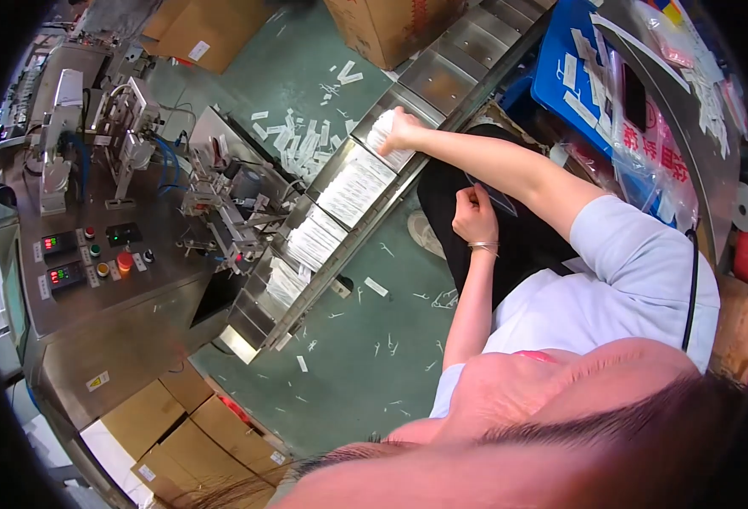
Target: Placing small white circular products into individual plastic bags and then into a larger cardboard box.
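My right hand [401,132] reaches far out and is closed round a bunch of small white packets [381,129], in an upper compartment of a slanted metal chute [425,81]. Just below it, the neighbouring compartments hold dense rows of similar white packets [355,188], standing on edge. Another row of packets [315,240] lies further down the chute. My left hand [476,217], with a bracelet at its wrist, is held over my dark-clad lap with the fingers curled in. A thin see-through sheet [501,202] shows beside these fingers; whether they grip it, I cannot tell.
On the left stands a metal machine with a control panel [94,254]. Loose packets [302,144] and small white picks [387,346] litter the green floor. Cardboard boxes stand at the top and lower left. At right, a blue tray [565,64] and plastic bags [654,153] crowd a table.
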A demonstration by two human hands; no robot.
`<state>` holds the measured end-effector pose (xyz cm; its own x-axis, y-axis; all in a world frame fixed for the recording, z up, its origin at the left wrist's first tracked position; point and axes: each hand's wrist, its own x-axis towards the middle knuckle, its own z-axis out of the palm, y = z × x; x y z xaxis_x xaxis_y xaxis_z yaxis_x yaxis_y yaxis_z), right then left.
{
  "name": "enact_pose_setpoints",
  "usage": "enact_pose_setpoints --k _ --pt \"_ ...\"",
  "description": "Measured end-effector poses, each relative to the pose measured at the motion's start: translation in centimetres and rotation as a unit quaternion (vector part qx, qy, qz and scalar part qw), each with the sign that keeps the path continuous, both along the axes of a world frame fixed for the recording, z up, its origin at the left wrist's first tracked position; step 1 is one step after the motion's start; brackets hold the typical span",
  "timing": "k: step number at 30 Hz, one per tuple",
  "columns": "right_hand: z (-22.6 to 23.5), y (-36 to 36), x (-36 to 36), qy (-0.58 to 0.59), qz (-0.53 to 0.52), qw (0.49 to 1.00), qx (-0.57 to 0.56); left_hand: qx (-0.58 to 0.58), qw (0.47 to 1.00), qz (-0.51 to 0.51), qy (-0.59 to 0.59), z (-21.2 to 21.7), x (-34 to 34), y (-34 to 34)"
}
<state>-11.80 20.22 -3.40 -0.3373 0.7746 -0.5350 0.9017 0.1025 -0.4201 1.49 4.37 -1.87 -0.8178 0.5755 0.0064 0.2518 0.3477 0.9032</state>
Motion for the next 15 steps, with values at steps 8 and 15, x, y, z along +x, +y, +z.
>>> enact_pose_setpoints --k 8,15 --pt "0.2 1.4 0.9 0.128 0.023 0.991 -0.041 -0.022 0.991 -0.083 -0.099 0.2 -1.4 -0.2" --pt "-1.3 7.1 3.8 0.294 0.022 0.955 -0.017 0.036 0.991 0.036 -0.124 1.5 -10.7 0.9"
